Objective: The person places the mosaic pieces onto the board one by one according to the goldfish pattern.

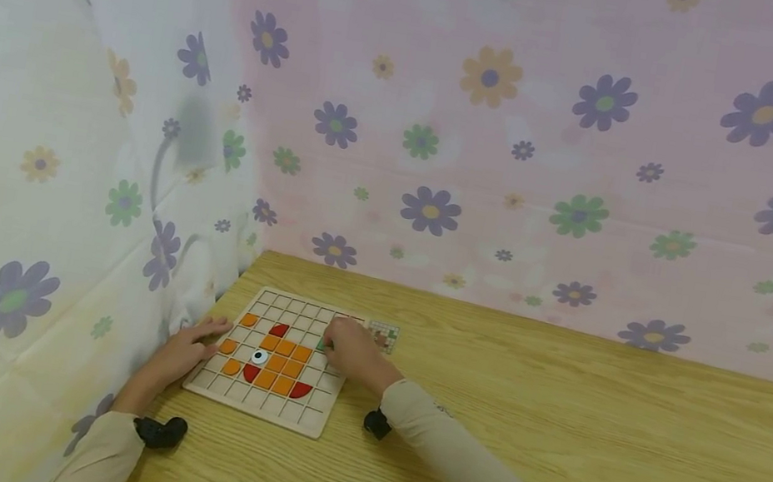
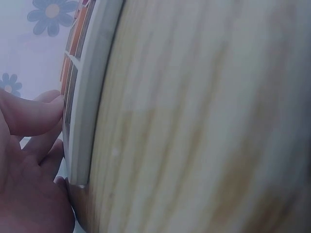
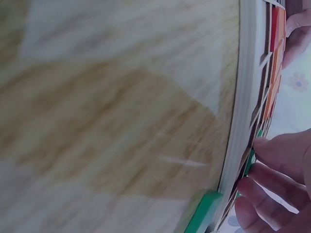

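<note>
A square wooden grid board [image 1: 319,426] lies on the table with colored tiles in its cells. Orange square tiles [image 1: 276,363] form a block in the middle, with red quarter-round tiles [image 1: 300,390] around it and a white eye tile [image 1: 259,357]. Several rounded orange tiles [image 1: 231,367] sit along the left. My right hand [image 1: 355,352] pinches a green tile [image 3: 250,161] at the board's right part, mostly hidden by the fingers in the head view. Fingers extended, my left hand [image 1: 180,353] rests at the board's left edge.
Right of the board lies a small card [image 1: 384,337] with a colored grid pattern, partly behind the right hand. A green piece [image 3: 204,212] shows beside the board's edge. Flowered cloth [image 1: 445,158] hangs behind and at the left of the wooden table [image 1: 553,436].
</note>
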